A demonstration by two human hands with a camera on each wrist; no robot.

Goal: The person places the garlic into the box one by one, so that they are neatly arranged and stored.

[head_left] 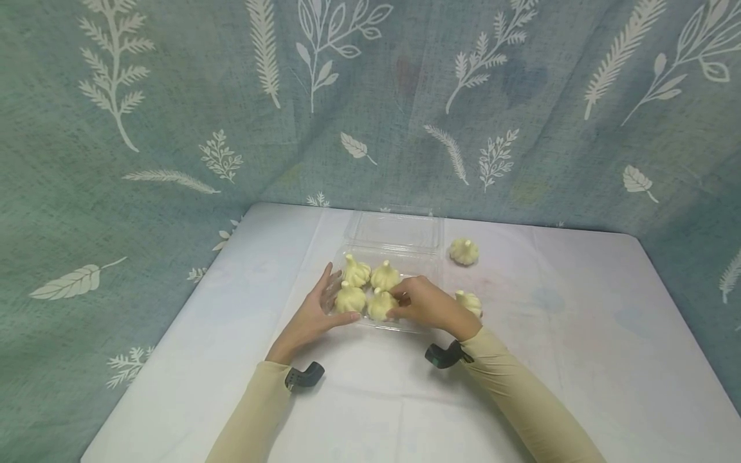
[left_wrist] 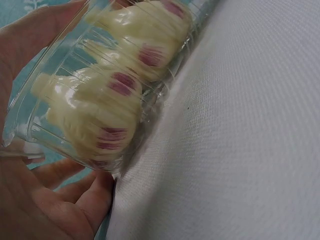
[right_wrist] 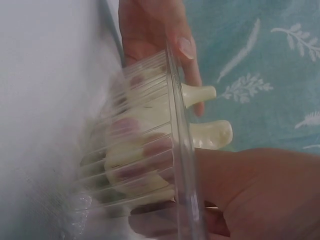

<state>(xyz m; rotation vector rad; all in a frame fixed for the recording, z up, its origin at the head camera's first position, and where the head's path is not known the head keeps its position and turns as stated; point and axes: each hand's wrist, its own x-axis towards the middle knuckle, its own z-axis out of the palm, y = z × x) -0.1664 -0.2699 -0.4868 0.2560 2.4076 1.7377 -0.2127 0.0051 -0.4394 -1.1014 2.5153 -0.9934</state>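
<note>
A clear plastic clamshell container stands with its lid folded back, holding several pale garlic bulbs. My left hand grips its left side, thumb along the front rim and fingers on the outer wall. Inside the front of the container, my right hand holds a garlic bulb between thumb and fingers. Through the ribbed wall in the left wrist view, the bulbs show purple streaks. The right wrist view has the container wall hiding part of the right hand's fingers.
Two loose garlic bulbs lie right of the container: one farther back, the other partly behind my right wrist. The raised lid reaches toward the leaf-patterned curtain. A white cloth covers the table.
</note>
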